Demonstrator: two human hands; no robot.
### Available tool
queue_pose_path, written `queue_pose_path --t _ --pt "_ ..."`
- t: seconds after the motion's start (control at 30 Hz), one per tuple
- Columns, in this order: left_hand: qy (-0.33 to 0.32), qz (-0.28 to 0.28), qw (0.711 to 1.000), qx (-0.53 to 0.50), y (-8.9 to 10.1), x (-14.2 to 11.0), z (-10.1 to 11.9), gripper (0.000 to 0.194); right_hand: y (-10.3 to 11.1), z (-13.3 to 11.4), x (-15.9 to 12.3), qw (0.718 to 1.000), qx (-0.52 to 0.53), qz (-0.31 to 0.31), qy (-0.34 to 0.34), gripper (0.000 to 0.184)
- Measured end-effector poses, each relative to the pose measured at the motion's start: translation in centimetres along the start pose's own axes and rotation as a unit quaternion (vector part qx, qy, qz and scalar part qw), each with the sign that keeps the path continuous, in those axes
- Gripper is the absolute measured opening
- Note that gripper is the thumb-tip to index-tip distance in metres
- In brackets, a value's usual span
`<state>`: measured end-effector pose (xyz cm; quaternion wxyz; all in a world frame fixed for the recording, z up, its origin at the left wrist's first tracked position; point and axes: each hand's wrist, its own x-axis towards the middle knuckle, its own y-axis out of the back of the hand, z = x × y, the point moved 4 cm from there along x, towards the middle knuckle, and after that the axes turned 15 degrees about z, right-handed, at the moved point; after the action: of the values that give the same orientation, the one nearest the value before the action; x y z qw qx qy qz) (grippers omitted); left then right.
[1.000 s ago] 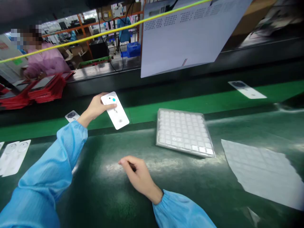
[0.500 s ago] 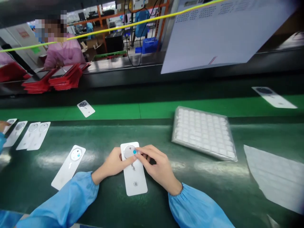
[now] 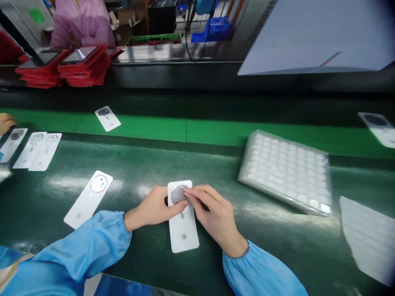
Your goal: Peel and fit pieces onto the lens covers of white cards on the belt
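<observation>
A white phone back cover (image 3: 183, 224) lies flat on the dark green mat in front of me, its round camera ring at the far end. My left hand (image 3: 153, 207) rests on the cover's left edge beside the ring, thumb pressing it down. My right hand (image 3: 212, 213) is closed in a pinch at the ring, holding something small that I cannot make out. A second white back cover (image 3: 88, 198) lies to the left of my left hand.
A clear tray of small white parts (image 3: 285, 169) sits to the right. More covers (image 3: 37, 149) lie at far left; one cover (image 3: 107, 118) and another (image 3: 378, 128) lie on the green belt. Red stacked trays (image 3: 82, 65) and a person in pink are beyond. Another person's hand (image 3: 6, 122) is at left.
My left hand brought the cover from over the belt down onto the mat. My right hand joined it at the camera ring; the blue dot no longer shows.
</observation>
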<state>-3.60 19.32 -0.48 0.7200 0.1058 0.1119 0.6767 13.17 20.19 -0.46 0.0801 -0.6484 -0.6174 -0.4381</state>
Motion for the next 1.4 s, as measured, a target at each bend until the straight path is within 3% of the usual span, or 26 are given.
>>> queue_pose_path --t 0.2,0.3,0.43,0.57,0.63,0.7,0.77,0.83,0.93,1.03,1.1,1.27,1.33,1.4 --pt "-0.014 0.002 0.999 0.03 0.0 0.1 0.0 0.019 -1.1 -0.4 0.0 0.99 -0.124 -0.052 0.03 0.021" --pt "0.002 0.002 1.0 0.016 0.0 0.1 0.1 0.018 -1.4 -0.3 -0.3 0.988 -0.136 -0.072 0.021 0.022" --pt "0.021 -0.006 1.0 -0.011 0.0 0.0 0.2 0.019 -1.2 -0.2 -0.3 0.995 -0.048 -0.07 -0.043 0.017" --pt "0.016 -0.001 1.0 0.006 0.3 0.0 0.3 0.021 -0.3 -0.5 0.7 0.991 0.048 -0.028 -0.118 0.021" --pt "0.011 0.004 1.0 0.026 0.4 0.1 0.3 0.022 1.4 -0.7 1.0 0.982 0.091 -0.016 -0.162 0.024" --pt "0.007 0.005 0.999 0.045 0.6 0.1 0.4 0.024 4.3 -0.7 0.1 0.964 0.143 -0.026 -0.221 0.025" --pt "0.003 -0.001 0.998 0.065 0.7 0.2 0.5 0.026 8.5 -0.3 -2.8 0.936 0.199 -0.05 -0.288 0.025" --pt "0.001 -0.002 0.996 0.088 0.8 0.4 0.6 0.029 13.5 0.4 -7.6 0.9 0.242 -0.056 -0.359 0.027" --pt "0.006 0.006 0.992 0.127 1.0 0.7 0.6 0.034 21.2 2.1 -16.4 0.854 0.25 0.08 -0.449 0.045" --pt "0.016 0.024 0.984 0.174 1.2 1.2 0.4 0.039 25.6 4.4 -24.7 0.812 0.083 0.165 -0.553 0.071" --pt "0.023 0.037 0.98 0.194 1.3 1.4 0.3 0.041 26.1 6.0 -28.8 0.775 -0.034 0.166 -0.609 0.067" --pt "0.045 0.05 0.98 0.188 1.2 1.4 0.6 0.043 23.2 8.7 -34.4 0.689 -0.218 0.118 -0.681 0.032" --pt "0.048 0.054 0.98 0.185 1.2 1.4 0.8 0.043 22.7 8.9 -35.2 0.674 -0.256 0.108 -0.685 0.03" --pt "0.051 0.05 0.981 0.183 1.1 1.3 0.9 0.042 22.9 8.9 -34.8 0.681 -0.265 0.105 -0.675 0.041"
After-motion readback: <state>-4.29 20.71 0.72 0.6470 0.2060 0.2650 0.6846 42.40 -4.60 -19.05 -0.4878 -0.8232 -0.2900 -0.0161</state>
